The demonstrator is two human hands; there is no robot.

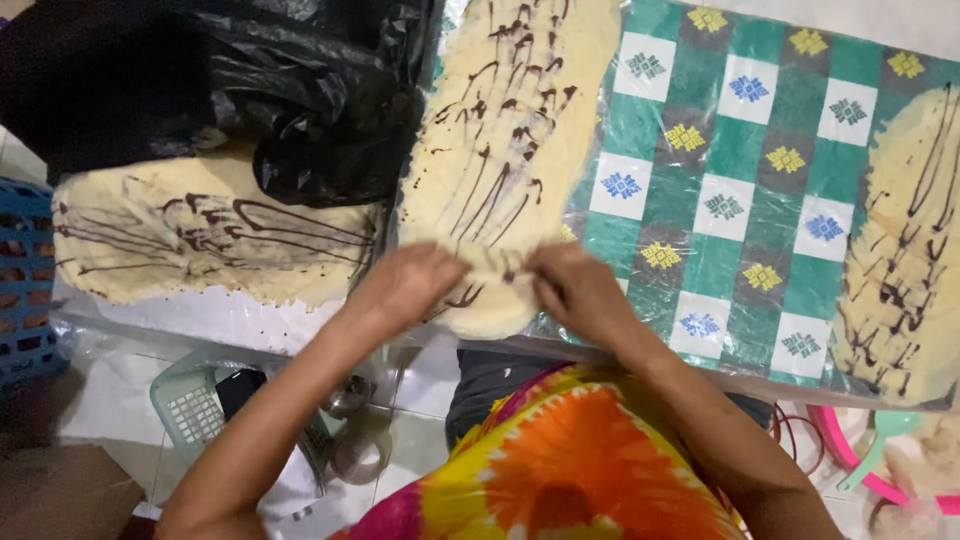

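Observation:
A long flat sheet of pale dough (510, 110) streaked with dark chocolate lines lies on the table, running away from me. My left hand (405, 285) and my right hand (578, 290) both pinch its near end, fingers curled over the edge, which is lifted and folded slightly between them. The dough's near tip (490, 315) shows below my fingers.
Another streaked dough sheet (200, 240) lies at left, partly under a black plastic bag (300, 100). A third dough sheet (905, 260) lies at right on the green checked tablecloth (740, 160) under clear film. A blue crate (22, 290), green basket (190, 405) and pink bowl (850, 455) sit below.

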